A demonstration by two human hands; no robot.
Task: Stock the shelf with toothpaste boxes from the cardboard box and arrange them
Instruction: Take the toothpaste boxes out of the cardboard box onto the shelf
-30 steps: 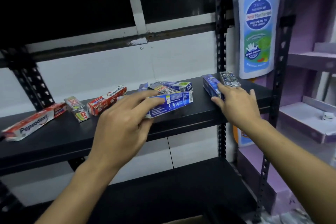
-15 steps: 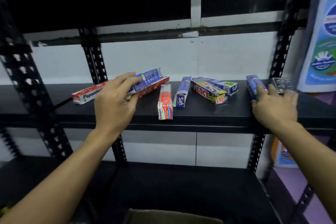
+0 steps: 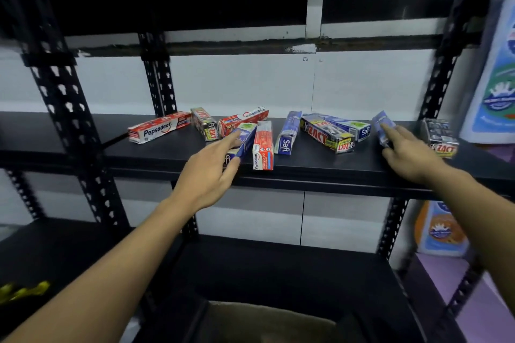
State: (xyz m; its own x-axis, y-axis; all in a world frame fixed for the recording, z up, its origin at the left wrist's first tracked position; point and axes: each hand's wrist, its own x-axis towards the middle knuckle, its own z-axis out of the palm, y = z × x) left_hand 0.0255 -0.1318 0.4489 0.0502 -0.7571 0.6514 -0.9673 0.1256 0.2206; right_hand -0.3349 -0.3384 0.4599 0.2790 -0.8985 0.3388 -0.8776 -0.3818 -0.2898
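Observation:
Several toothpaste boxes lie scattered on the black shelf (image 3: 306, 174). My left hand (image 3: 211, 172) grips a blue box (image 3: 246, 139), index finger along its top, right beside a red Pepsodent box (image 3: 263, 147) that points to the front. My right hand (image 3: 409, 153) rests on another blue box (image 3: 383, 125) with its index finger stretched over it. Between the hands lie a blue Safi box (image 3: 288, 133) and a ZACT box (image 3: 328, 135). A Pepsodent box (image 3: 158, 129) lies at the left. The cardboard box (image 3: 264, 320) shows at the bottom edge.
Another ZACT box (image 3: 440, 136) sits at the shelf's right end. A large bottle-shaped sign (image 3: 496, 69) hangs at the right, with an orange one (image 3: 440, 231) below. Perforated black uprights (image 3: 64, 92) flank the shelf. A lower black shelf (image 3: 278, 273) lies beneath.
My left hand has carried the blue box from over the Pepsodent boxes at the left to beside the forward-pointing red box. My right hand has stayed on its blue box.

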